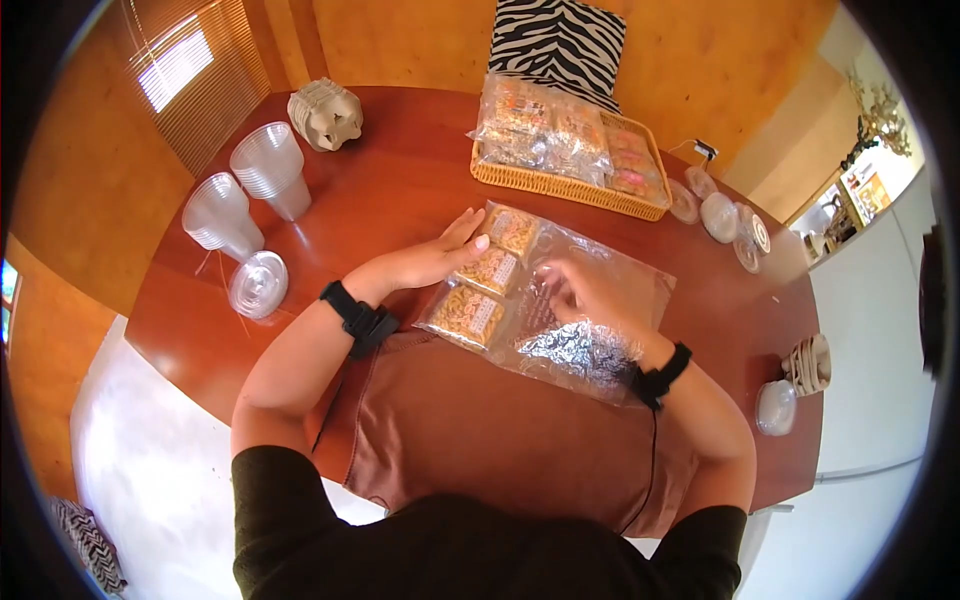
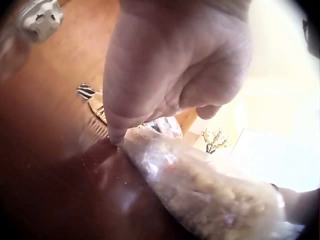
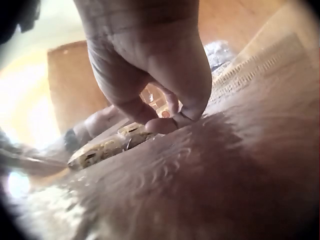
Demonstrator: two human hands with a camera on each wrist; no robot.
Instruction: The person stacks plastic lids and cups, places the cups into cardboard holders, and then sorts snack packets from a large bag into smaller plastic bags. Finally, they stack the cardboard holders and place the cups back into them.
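Note:
A large clear bag (image 1: 560, 345) lies flat with three packets of noodle-like food (image 1: 468, 315) in a column along its left side. My left hand (image 1: 430, 262) rests at the bag's upper left edge, fingers extended and thumb over the packets; in the left wrist view, a fingertip of the left hand (image 2: 175, 65) touches the table beside the bag (image 2: 200, 190). Over the bag's middle, my right hand (image 1: 590, 300) has its fingers curled. The right wrist view shows the right hand (image 3: 155, 75) with thumb and finger together, pinching at the clear film; the exact grip is partly hidden.
A wicker basket (image 1: 570, 190) of wrapped packets stands at the back. Stacked clear cups (image 1: 270, 170), lids (image 1: 258, 285) and pulp trays (image 1: 325, 115) are at the left. More round lids (image 1: 720, 217) lie at the right, with another tray stack (image 1: 808, 363) and clear container (image 1: 776, 408) near the right edge.

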